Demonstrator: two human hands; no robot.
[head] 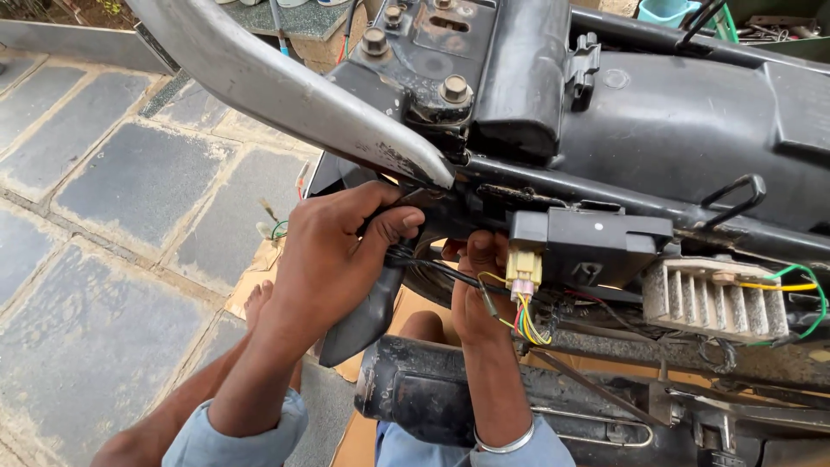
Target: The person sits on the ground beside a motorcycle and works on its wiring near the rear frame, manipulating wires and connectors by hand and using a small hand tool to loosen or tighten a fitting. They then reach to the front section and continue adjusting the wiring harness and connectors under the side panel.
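Fingers of the left hand (333, 259) curl around a bundle of black wiring (415, 259) at the rear of a stripped motorcycle frame (657, 130), thumb pressed on top, so the hand is closed on the cable where it runs under the silver grab rail (285, 86). Beside it, the right hand (475, 290) reaches up from below, fingers bent behind the harness near the yellowish connector block (524, 268); whether they pinch a wire or only steady it cannot be told, since the fingertips are hidden behind the frame. Coloured leads (529, 324) hang from that connector, which plugs into a black electrical box (596, 238) bolted to the frame, and a finned regulator (713, 298) sits just to its right with green and yellow wires (800, 285). The step in hand looks like routing or tucking the loom along the frame rail near the rear mudguard (372, 307). The next move would seem to call for a firm hold by the left hand while the right threads the cable without straining the connector. A teal tub (666, 10) stands at the top edge; its contents are out of sight. Cardboard (255, 272) lies on the stone paving (112, 225) below.
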